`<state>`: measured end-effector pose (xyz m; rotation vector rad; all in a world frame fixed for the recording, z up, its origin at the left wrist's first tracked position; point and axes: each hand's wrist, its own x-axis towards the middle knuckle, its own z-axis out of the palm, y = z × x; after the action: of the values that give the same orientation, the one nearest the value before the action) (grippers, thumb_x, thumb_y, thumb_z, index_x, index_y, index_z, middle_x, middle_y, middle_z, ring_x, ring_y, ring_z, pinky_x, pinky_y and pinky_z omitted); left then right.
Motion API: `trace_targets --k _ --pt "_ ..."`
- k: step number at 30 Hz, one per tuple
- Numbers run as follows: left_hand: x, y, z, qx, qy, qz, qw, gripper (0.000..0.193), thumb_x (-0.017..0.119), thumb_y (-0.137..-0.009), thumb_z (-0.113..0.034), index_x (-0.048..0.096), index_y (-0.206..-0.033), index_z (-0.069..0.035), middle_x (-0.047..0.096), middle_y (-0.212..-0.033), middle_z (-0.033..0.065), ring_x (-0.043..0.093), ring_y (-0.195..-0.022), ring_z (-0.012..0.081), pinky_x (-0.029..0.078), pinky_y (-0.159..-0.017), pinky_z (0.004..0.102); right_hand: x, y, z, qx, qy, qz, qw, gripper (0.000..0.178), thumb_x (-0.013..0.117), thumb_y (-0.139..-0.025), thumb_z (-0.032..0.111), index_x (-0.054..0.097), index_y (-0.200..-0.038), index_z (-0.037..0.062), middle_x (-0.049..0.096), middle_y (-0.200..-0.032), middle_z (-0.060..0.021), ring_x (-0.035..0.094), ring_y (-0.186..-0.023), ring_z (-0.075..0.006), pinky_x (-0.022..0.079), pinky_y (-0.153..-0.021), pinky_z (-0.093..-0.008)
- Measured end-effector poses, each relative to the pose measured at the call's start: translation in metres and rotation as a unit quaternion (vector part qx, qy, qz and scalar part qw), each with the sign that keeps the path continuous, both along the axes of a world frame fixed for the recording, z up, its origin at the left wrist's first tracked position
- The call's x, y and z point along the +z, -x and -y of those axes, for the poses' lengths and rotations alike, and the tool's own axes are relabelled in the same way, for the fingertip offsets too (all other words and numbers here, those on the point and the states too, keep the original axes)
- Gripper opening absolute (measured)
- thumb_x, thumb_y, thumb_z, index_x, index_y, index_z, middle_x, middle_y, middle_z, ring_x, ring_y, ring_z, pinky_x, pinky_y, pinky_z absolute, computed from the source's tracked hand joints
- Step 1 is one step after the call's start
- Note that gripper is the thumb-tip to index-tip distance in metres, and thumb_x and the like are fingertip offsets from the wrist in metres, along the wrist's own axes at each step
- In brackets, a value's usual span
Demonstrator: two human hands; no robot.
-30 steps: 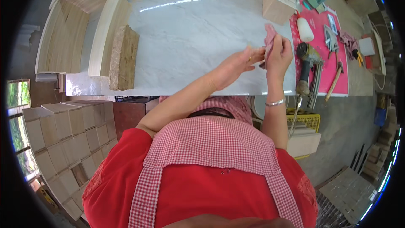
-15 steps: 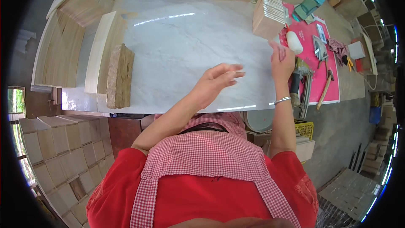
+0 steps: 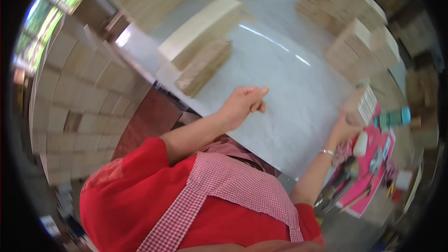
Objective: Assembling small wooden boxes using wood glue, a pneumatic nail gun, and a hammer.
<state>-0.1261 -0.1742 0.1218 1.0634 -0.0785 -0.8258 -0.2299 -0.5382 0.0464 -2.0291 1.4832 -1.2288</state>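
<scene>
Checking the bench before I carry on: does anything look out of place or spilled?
Nothing stands out. The white tabletop shows no spill, the wooden stacks look tidy, and the tools lie on the pink mat by the right hand.

Red-and-white checked apron (image 3: 233, 182), pink mat (image 3: 373, 177)

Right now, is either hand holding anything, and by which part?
The left hand holds nothing; it hovers loosely curled over the white tabletop. The right hand reaches to the stack of thin wooden pieces; blur hides whether it grips one.
</scene>
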Motion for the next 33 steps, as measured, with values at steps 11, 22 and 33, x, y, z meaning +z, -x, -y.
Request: trace_targets --k 11,22,33 --pt "0.03 -0.231 -0.144 0.168 -0.531 0.53 0.64 0.072 0.073 -0.082 -0.051 0.057 -0.128 0.002 0.051 -0.137 0.022 0.054 -0.124 0.0331 0.043 -0.106 0.0466 0.002 0.013 0.017 0.009 0.078 -0.031 0.996 0.101 0.085 -0.073 0.044 0.035 -0.138 -0.0144 0.052 -0.132 -0.0317 0.056 -0.118 -0.0442 0.046 -0.102 -0.0488" --pt "0.043 -0.228 -0.143 0.028 -0.653 0.492 0.576 0.099 0.081 -0.063 -0.059 0.052 -0.139 -0.003 0.052 -0.138 0.0206 0.052 -0.126 0.0357 0.04 -0.108 0.0476 0.039 0.058 -0.088 0.112 0.045 -0.035 0.992 0.097 0.09 -0.071 0.039 0.039 -0.14 -0.0073 0.054 -0.131 -0.0268 0.059 -0.115 -0.0348 0.049 -0.1 -0.0421" --pt "0.054 -0.119 -0.133 -0.258 -0.402 0.748 0.46 0.092 0.082 -0.063 -0.034 0.048 -0.145 -0.011 0.044 -0.147 0.0174 0.039 -0.138 0.0382 0.027 -0.118 0.05 -0.004 0.072 -0.175 0.25 -0.131 0.251 0.926 0.04 0.065 -0.097 0.016 0.05 -0.128 -0.0059 0.063 -0.119 -0.0117 0.061 -0.103 -0.0166 0.05 -0.091 -0.0311"
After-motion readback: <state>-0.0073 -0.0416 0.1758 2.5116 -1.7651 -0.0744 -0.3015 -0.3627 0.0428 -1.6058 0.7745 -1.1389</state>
